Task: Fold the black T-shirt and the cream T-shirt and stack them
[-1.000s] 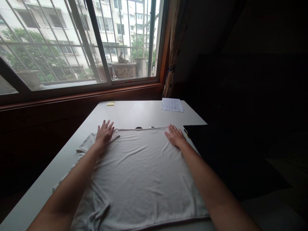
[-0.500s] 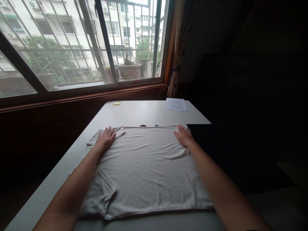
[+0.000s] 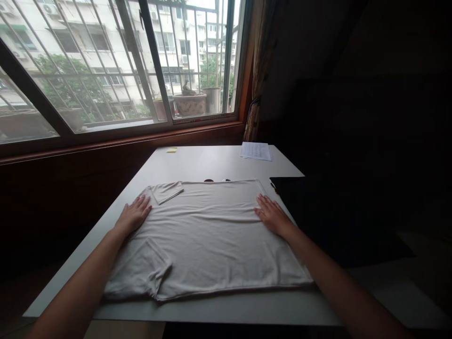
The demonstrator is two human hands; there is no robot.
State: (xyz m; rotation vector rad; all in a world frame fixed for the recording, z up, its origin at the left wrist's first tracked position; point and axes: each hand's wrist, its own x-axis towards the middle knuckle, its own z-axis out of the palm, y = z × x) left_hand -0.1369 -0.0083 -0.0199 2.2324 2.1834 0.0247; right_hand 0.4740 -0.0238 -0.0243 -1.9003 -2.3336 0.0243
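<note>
A light-coloured short-sleeved T-shirt (image 3: 215, 240) lies spread sideways on a white table (image 3: 141, 175), its sleeves on the left and its hem on the right. Shallow wrinkles cross the cloth, and the near sleeve is bunched at its edge. My left hand (image 3: 136, 214) rests flat on the shirt's left side, between the two sleeves, with fingers stretched out. On the far right part, by the hem, my right hand (image 3: 271, 214) also lies flat, fingers extended. Neither hand grips the cloth.
Printed papers (image 3: 256, 151) and a yellow sticky note (image 3: 172, 150) lie at the table's far end. Two small dark objects show partly behind the shirt's far edge. Black cloth (image 3: 318, 221) covers the right side. A barred window (image 3: 116, 70) and a curtain (image 3: 254, 84) stand beyond.
My left hand has slid left and nearer across the shirt, uncovering the far sleeve. My right hand has moved slightly nearer. The far sleeve lies flatter, and the view has shifted a little.
</note>
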